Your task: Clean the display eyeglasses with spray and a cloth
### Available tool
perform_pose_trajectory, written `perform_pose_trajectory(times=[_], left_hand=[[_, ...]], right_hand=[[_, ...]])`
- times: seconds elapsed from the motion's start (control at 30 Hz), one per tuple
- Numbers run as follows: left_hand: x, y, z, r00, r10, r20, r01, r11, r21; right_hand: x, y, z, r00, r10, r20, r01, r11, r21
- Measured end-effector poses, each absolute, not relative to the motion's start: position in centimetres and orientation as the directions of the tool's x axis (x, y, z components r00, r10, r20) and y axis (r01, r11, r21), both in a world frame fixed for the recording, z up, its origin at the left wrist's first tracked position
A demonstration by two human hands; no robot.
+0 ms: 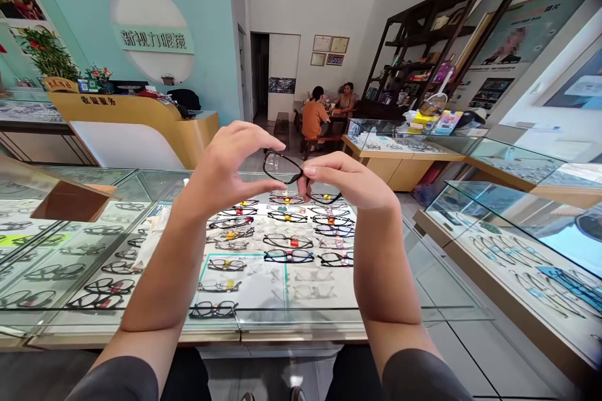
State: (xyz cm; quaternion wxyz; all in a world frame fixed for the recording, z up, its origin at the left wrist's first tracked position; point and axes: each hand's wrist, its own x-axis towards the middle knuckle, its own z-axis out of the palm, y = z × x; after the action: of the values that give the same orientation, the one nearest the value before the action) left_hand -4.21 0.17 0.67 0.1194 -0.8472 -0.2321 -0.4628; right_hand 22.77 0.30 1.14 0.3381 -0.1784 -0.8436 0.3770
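Note:
Above the glass counter I hold a pair of dark-rimmed eyeglasses (281,167), tilted, with one lens facing me. My left hand (230,163) curves round that lens, the index fingertip at its upper rim and the thumb at its lower rim. Near the bridge, the thumb and fingers of my right hand (352,180) pinch the frame. The other lens is partly hidden behind the right fingers. Rows of eyeglasses (288,241) with small coloured tags lie under the glass of the display case (263,316) below my hands.
A white cloth-like item (153,238) rests on the counter left of my forearm. A brown flat object (70,200) shows at the far left. More display cases (512,250) stand to the right. Two people (315,116) sit at a table at the back, near a dark shelf (423,44).

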Motion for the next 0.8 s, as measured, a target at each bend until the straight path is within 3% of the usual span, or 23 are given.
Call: perform_pose_trajectory(times=[0.2, 0.33, 0.43, 0.5, 0.6, 0.7, 0.8], left_hand=[[-4.4, 0.0, 0.9, 0.474, 0.397, 0.786, 0.537, -0.838, 0.100], [-4.5, 0.0, 0.8, 0.461, 0.371, 0.806, 0.528, -0.844, 0.087], [-4.5, -0.1, 0.7, 0.421, 0.363, 0.831, 0.540, -0.836, 0.092], [-4.6, -0.2, 0.8, 0.377, 0.379, 0.845, 0.568, -0.816, 0.112], [-4.6, -0.2, 0.7, 0.298, 0.336, 0.893, 0.600, -0.794, 0.098], [-4.6, 0.1, 0.6, 0.229, 0.241, 0.943, 0.618, -0.785, 0.051], [-4.4, 0.1, 0.5, 0.139, 0.226, 0.964, 0.647, -0.758, 0.084]], right_hand=[[23.3, -0.4, 1.8, -0.713, 0.575, 0.401, 0.111, 0.657, -0.746], [23.2, -0.7, 1.7, -0.690, 0.603, 0.401, 0.144, 0.657, -0.740], [23.2, -1.1, 1.4, -0.577, 0.667, 0.471, 0.208, 0.678, -0.705], [23.1, -1.5, 1.3, -0.448, 0.686, 0.573, 0.267, 0.715, -0.647], [23.1, -2.1, 1.1, -0.294, 0.613, 0.734, 0.377, 0.780, -0.500], [23.1, -2.6, 1.0, -0.230, 0.518, 0.824, 0.484, 0.795, -0.365], [23.0, -2.7, 0.7, -0.199, 0.454, 0.869, 0.569, 0.775, -0.275]])
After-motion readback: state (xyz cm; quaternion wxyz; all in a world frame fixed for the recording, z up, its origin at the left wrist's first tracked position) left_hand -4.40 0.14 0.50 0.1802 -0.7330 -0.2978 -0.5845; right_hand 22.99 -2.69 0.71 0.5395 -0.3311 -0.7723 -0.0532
